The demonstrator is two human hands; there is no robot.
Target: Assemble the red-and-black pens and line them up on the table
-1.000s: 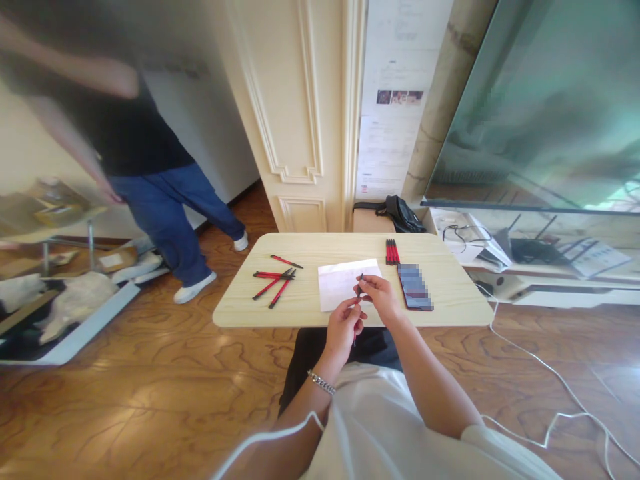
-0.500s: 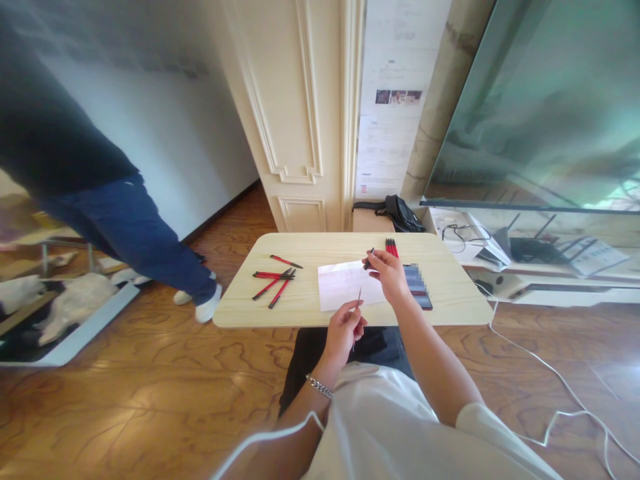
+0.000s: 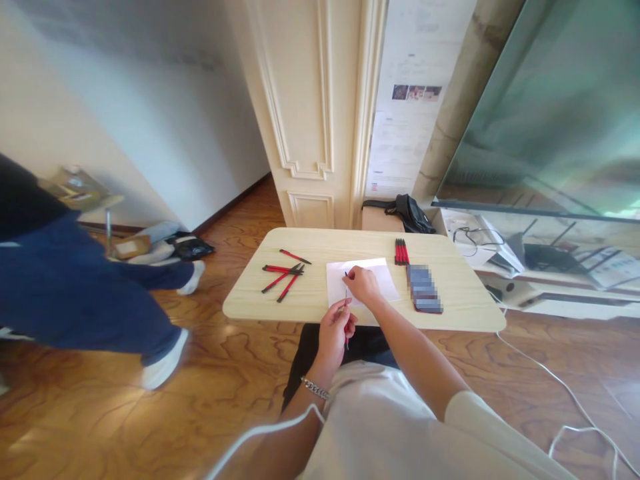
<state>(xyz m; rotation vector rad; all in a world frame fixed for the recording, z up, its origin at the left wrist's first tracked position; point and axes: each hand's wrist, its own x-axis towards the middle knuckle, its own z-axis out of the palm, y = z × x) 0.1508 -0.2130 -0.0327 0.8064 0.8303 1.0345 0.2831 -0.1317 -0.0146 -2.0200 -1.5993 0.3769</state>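
Note:
My left hand (image 3: 336,332) is closed around a thin pen refill (image 3: 346,292) that points away from me, over the near edge of the table. Something red shows below its fingers, mostly hidden by the palm. Above the white paper (image 3: 385,280), my right hand (image 3: 364,284) pinches a small black pen part (image 3: 345,274) at the refill's far end. Whether the two pieces touch is too small to tell. On the left of the table lies a loose pile of red and black pens (image 3: 284,279). Several more red pens (image 3: 401,252) stand side by side at the right.
A phone (image 3: 424,288) lies right of the paper on the pale wooden table (image 3: 250,293). Behind the table are a black bag (image 3: 411,213) and a cabinet with cables. A person in blue trousers (image 3: 115,287) walks at the left. A white cable (image 3: 555,380) trails over the floor.
My right hand has come down and left, bringing the black part to the end of the refill. The other person has moved further left, and my view has shifted slightly.

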